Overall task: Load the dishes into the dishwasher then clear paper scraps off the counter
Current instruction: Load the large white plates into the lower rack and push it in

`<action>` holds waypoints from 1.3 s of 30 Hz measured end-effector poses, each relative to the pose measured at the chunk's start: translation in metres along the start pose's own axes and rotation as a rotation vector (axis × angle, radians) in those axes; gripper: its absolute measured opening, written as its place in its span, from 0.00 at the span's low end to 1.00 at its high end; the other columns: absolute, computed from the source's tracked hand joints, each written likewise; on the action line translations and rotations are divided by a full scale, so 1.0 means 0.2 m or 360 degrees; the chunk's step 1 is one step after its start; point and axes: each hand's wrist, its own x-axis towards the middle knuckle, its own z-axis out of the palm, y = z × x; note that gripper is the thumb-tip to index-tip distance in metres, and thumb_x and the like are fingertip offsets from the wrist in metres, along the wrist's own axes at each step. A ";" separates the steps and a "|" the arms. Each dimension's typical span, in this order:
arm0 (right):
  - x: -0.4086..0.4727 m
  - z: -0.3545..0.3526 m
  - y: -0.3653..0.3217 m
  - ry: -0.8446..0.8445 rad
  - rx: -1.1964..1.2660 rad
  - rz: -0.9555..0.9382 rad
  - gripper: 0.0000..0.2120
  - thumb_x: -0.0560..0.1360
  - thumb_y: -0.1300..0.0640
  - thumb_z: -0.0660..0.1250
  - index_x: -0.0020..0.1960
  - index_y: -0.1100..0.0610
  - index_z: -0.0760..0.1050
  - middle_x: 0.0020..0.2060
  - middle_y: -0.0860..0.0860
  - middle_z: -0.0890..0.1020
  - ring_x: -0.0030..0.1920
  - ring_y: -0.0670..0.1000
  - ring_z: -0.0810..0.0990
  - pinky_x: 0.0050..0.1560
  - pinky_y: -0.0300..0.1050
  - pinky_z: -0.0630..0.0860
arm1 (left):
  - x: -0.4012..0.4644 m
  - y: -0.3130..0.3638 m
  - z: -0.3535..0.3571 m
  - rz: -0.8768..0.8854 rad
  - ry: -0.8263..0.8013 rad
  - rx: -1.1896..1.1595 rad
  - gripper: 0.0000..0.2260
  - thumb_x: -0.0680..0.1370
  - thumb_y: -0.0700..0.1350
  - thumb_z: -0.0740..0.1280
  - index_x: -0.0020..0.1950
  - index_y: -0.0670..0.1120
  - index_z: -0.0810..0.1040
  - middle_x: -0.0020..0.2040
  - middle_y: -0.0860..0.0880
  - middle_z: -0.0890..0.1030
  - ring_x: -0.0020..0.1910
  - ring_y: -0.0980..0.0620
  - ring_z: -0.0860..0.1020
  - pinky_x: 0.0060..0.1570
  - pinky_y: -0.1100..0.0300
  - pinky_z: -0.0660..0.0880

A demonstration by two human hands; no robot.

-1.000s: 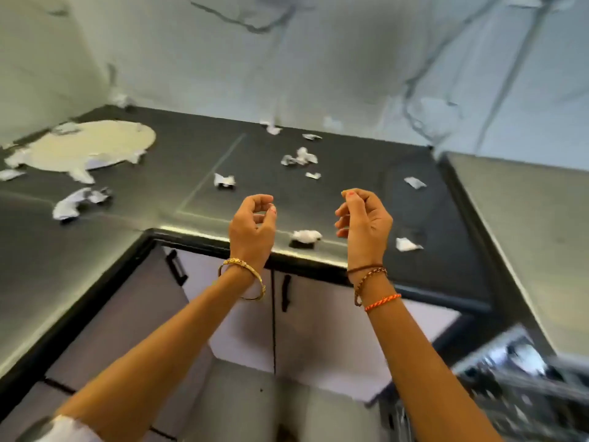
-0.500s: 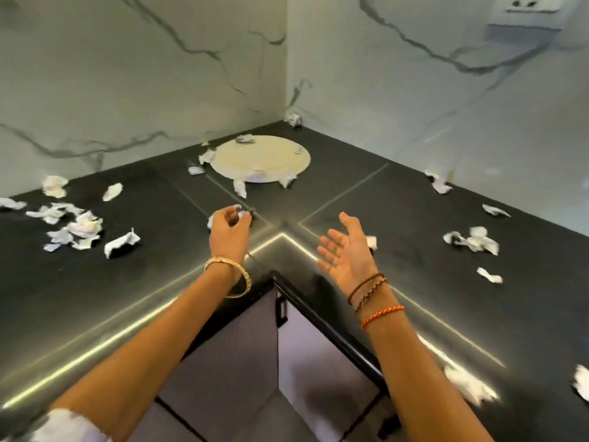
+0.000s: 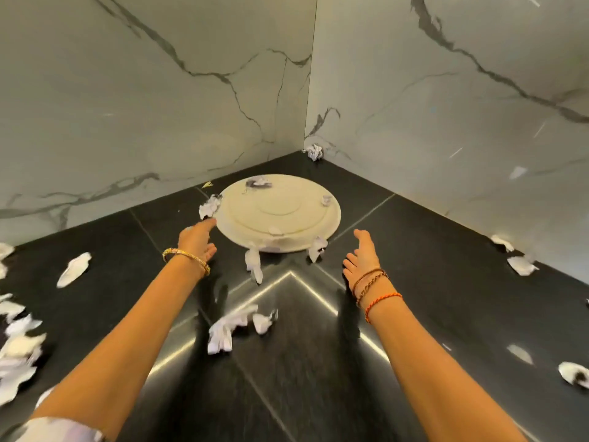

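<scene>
Head view: both hands are reaching, fingers straight and holding nothing, toward an upside-down plate (image 3: 279, 216) in the worktop (image 3: 414, 250) corner. Left hand (image 3: 197, 239) is nearing its rim; right hand (image 3: 361, 255) apart. Paper scraps (image 3: 234, 327) lying around; lifting should be level, gripping opposite edges.

— What sort of place is this?
— A home kitchen, by the look: a black stone counter (image 3: 414, 250) runs into a corner under white marble-veined walls (image 3: 127, 106).
— Anything else?
— A cream plate (image 3: 280, 215) lies upside down just beyond the fingertips.
</scene>
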 end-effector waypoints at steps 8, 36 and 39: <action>0.34 0.17 -0.17 0.0339 -0.0171 -0.0109 0.22 0.76 0.53 0.62 0.66 0.64 0.68 0.63 0.60 0.73 0.63 0.59 0.72 0.62 0.52 0.69 | 0.32 -0.04 0.20 0.0137 0.0172 0.0567 0.22 0.78 0.43 0.62 0.70 0.37 0.66 0.68 0.41 0.69 0.65 0.42 0.68 0.58 0.58 0.65; 0.37 0.02 -0.25 -0.0023 0.0146 0.0158 0.24 0.78 0.53 0.59 0.72 0.57 0.62 0.70 0.50 0.66 0.70 0.49 0.65 0.69 0.49 0.58 | 0.10 0.20 0.39 -0.0065 0.0017 -0.0512 0.13 0.78 0.34 0.59 0.61 0.42 0.74 0.42 0.49 0.75 0.39 0.51 0.74 0.54 0.50 0.74; 0.31 -0.11 -0.22 -0.0191 0.0384 0.0198 0.26 0.80 0.50 0.54 0.75 0.56 0.55 0.74 0.50 0.60 0.73 0.51 0.60 0.71 0.50 0.55 | 0.01 0.20 0.42 0.0098 0.0017 -0.0502 0.10 0.78 0.35 0.59 0.57 0.42 0.75 0.39 0.50 0.74 0.39 0.53 0.72 0.48 0.55 0.73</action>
